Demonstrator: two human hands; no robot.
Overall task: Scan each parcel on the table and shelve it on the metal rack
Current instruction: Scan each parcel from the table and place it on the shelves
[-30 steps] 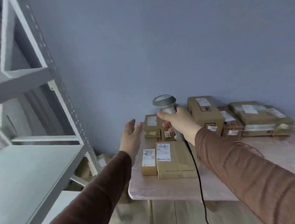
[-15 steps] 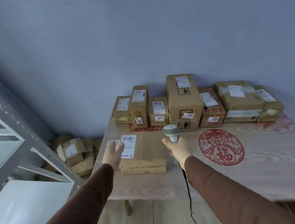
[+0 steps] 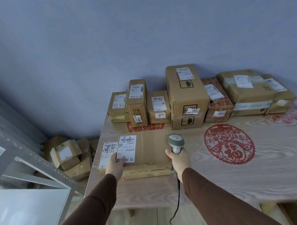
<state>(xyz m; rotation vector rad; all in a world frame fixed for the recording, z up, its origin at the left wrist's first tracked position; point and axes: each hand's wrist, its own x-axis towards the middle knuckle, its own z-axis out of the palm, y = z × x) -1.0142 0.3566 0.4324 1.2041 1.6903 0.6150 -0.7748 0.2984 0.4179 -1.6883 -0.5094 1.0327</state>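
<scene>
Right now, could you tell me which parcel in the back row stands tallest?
The large plain brown box marked 1042, in the middle of the row against the wall. Its top rises above every neighbour, and it bears printed umbrella and glass symbols.

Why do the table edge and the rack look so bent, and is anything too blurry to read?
Head view: the wide lens bows the table edge and slants the metal rack at the frame's left. Light is soft and even, shadows faint, a pale sheen on the rack's shelf. Number stickers like 1042 read clearly; the fine label print by the left hand is too small to read.
</scene>
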